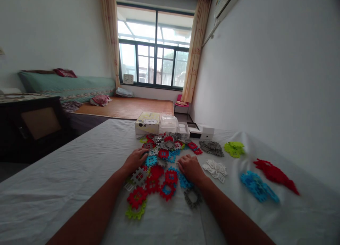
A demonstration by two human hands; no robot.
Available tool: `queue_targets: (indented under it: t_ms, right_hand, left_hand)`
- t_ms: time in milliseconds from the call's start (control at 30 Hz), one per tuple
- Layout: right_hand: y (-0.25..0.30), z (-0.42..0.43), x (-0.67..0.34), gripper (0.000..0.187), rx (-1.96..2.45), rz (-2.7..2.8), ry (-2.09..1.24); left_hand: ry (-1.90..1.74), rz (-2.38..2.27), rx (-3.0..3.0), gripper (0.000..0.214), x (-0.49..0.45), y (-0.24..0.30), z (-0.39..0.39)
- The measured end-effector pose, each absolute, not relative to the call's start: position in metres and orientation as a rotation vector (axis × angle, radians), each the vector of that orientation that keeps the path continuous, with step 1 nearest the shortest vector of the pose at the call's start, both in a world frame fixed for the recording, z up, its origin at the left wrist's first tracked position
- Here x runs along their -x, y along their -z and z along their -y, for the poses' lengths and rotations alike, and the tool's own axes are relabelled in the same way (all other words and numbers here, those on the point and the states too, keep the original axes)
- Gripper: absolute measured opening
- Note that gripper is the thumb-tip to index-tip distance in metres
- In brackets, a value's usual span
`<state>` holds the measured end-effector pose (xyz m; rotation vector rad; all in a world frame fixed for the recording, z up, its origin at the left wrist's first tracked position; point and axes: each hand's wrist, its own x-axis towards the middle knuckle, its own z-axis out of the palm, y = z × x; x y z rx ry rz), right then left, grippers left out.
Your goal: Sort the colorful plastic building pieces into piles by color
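Observation:
A mixed heap of flat plastic waffle tiles [162, 167] in red, blue, grey, white and green lies on the white cloth. My left hand [135, 160] rests on the heap's left side with its fingers curled over tiles. My right hand [190, 168] lies on the heap's right side, knuckles up, fingers bent onto a blue tile. What either hand grips is hidden under the fingers. To the right lie sorted groups: grey tiles [211, 148], green tiles [234, 149], white tiles [215, 169], blue tiles [257, 186], red tiles [276, 174].
The table [66, 181] has a white cloth over it. Behind the heap stand a cardboard box [147, 123], a clear plastic container [168, 124] and small white boxes [202, 131]. A white wall runs along the right. A bed and a dark cabinet stand at left.

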<state>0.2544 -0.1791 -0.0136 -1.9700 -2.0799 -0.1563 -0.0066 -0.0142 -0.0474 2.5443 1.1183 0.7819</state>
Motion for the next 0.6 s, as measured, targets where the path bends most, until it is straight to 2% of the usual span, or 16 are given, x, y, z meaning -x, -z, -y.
queue_targets:
  t_ms: [233, 367, 600]
  right_hand:
    - [-0.004, 0.195, -0.323, 0.029, 2.141, 1.664, 0.257]
    - [0.002, 0.210, -0.379, 0.024, 2.250, 1.577, 0.077]
    - [0.019, 0.210, -0.399, 0.039, 2.068, 1.660, -0.100]
  left_hand:
    - [-0.804, -1.128, -2.534, 0.038, 0.007, 0.051, 0.013]
    - [-0.807, -1.128, -2.535, 0.038, 0.007, 0.051, 0.012]
    - [-0.776, -1.124, -2.553, 0.042, 0.007, 0.048, 0.014]
